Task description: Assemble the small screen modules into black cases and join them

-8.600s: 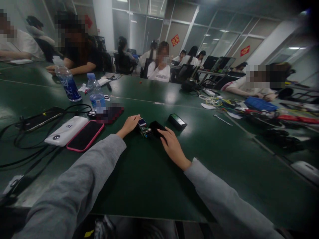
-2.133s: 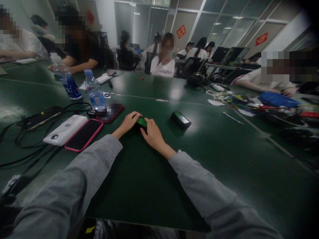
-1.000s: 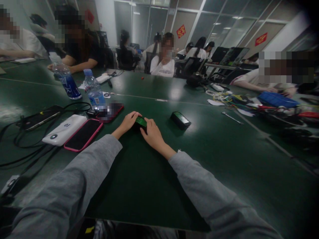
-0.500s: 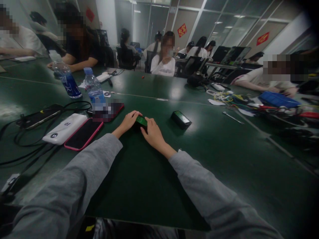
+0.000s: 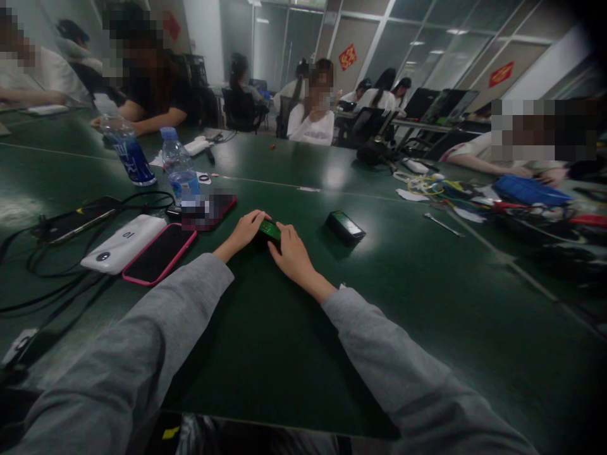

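A small dark box with a green top [image 5: 269, 232] sits on the dark green table [image 5: 275, 354] between my two hands. My left hand [image 5: 246, 231] is closed on its left end, fingertips at the top edge. From the right, my right hand [image 5: 291, 251] grips the other end, with the thumb along the near side. The underside of the box is hidden. A second small black box [image 5: 345, 227] with a shiny top stands apart, to the right of my right hand.
To the left lie a pink-edged phone [image 5: 160, 254], a white power bank [image 5: 124, 244], another phone [image 5: 76, 220] and black cables. Two bottles, one blue-labelled [image 5: 127, 148] and one clear [image 5: 179, 165], stand behind. Tangled wires and a blue tray [image 5: 531, 189] are at right. Other people sit around.
Both hands stay on the box in nearly the same place. The view has shifted very slightly; nothing else on the table has visibly moved.
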`<state>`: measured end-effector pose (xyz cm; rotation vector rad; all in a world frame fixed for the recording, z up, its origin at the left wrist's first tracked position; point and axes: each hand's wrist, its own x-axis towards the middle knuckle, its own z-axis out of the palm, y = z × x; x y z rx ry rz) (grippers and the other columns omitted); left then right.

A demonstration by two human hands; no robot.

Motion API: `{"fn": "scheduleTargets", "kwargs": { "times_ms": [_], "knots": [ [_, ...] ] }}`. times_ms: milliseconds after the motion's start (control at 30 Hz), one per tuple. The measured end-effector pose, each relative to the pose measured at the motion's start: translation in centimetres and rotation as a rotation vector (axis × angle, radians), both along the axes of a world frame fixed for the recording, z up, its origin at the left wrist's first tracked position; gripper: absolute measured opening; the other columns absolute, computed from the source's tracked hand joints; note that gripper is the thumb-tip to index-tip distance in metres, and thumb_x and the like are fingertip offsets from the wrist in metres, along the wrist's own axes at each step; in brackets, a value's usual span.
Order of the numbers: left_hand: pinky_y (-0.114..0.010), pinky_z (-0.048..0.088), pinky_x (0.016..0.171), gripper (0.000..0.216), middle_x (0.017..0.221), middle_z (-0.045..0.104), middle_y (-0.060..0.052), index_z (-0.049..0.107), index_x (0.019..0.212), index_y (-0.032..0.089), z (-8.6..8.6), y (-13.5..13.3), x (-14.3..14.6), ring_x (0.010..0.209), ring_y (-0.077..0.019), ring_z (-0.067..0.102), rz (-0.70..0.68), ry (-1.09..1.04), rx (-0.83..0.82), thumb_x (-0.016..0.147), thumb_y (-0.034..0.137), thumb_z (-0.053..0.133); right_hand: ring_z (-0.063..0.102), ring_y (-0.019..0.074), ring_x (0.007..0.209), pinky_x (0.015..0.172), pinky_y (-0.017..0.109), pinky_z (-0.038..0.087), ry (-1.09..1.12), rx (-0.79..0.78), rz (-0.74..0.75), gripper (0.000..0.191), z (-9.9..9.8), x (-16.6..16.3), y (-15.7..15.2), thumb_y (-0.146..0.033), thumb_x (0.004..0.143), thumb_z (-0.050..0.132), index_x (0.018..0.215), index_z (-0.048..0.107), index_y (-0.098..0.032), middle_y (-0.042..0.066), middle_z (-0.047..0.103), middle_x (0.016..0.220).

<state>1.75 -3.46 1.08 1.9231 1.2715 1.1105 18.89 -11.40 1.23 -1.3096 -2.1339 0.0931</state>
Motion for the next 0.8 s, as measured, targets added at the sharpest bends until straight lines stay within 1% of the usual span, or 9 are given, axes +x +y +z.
{"fn": "scheduleTargets", "kwargs": {
  "times_ms": [233, 400, 633, 800],
  "knots": [
    [-0.033, 0.046, 0.094, 0.038, 0.101, 0.069, -0.004, 0.068, 0.094, 0.020, 0.01, -0.08, 0.03, 0.097, -0.0193, 0.062, 0.005, -0.009, -0.013, 0.096, 0.041, 0.036, 0.054, 0.0288, 0.113, 0.092, 0.048, 0.052, 0.010, -0.018, 0.003, 0.050, 0.16, -0.06, -0.06, -0.033, 0.095, 0.048, 0.140, 0.038, -0.012, 0.017, 0.051, 0.126],
    [-0.033, 0.046, 0.093, 0.037, 0.100, 0.069, -0.004, 0.068, 0.094, 0.020, -0.08, 0.00, 0.02, 0.096, -0.0192, 0.063, 0.005, -0.007, 0.005, 0.096, 0.039, 0.036, 0.055, 0.0280, 0.110, 0.092, 0.047, 0.052, 0.005, -0.014, 0.000, 0.050, 0.23, -0.07, -0.12, -0.031, 0.095, 0.048, 0.139, 0.039, -0.010, 0.018, 0.051, 0.125],
    [-0.033, 0.046, 0.093, 0.038, 0.099, 0.069, -0.004, 0.068, 0.093, 0.020, -0.27, 0.19, 0.00, 0.097, -0.0189, 0.062, 0.001, -0.003, 0.015, 0.096, 0.039, 0.036, 0.053, 0.0305, 0.115, 0.093, 0.049, 0.051, -0.015, -0.005, -0.008, 0.050, 0.10, -0.19, 0.03, -0.030, 0.095, 0.048, 0.139, 0.039, -0.010, 0.019, 0.051, 0.125],
    [-0.033, 0.046, 0.093, 0.038, 0.099, 0.069, -0.004, 0.068, 0.094, 0.020, -0.10, 0.00, 0.06, 0.096, -0.0189, 0.062, -0.003, -0.008, 0.010, 0.096, 0.040, 0.036, 0.054, 0.0302, 0.115, 0.093, 0.048, 0.051, -0.008, -0.008, -0.004, 0.050, 0.13, -0.15, 0.01, -0.031, 0.095, 0.048, 0.140, 0.039, -0.012, 0.018, 0.051, 0.126]
  ]
}}
